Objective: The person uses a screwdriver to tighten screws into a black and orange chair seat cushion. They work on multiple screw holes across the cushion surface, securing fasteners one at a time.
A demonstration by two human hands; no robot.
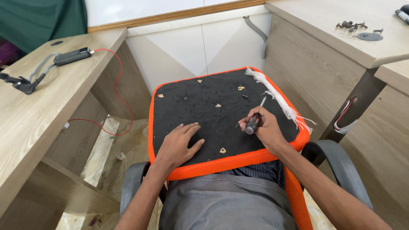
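Here we hold a black-handled screwdriver with a thin metal shaft (pixel 255 119) in our right hand (pixel 265 127), the fingers curled tight around its handle and the tip angled up and away over a square seat cushion turned underside up, black fabric edged in orange mesh (pixel 213 111). The cushion rests across our lap, between the dark curved armrests of a chair (pixel 336 158). Our left hand (pixel 179 145) lies flat on the black fabric near the cushion's near edge, fingers spread and holding nothing. Small pale scraps (pixel 222 150) dot the fabric, and one dark screw (pixel 245 96) sits just beyond the screwdriver tip. A frayed strip of white cloth (pixel 279 100) runs along the cushion's right border.

To the left stands a light wood-grain desk (pixel 38 110); on it lies a dark oblong device (pixel 72 56) with a thin red cable (pixel 121 100) trailing off the edge and down to the floor. To the right, another pale wooden desk (pixel 324 30) carries a loose heap of dark screws (pixel 350 25) beside a round grey cable cap (pixel 369 36). We see no packages, labels or containers here.
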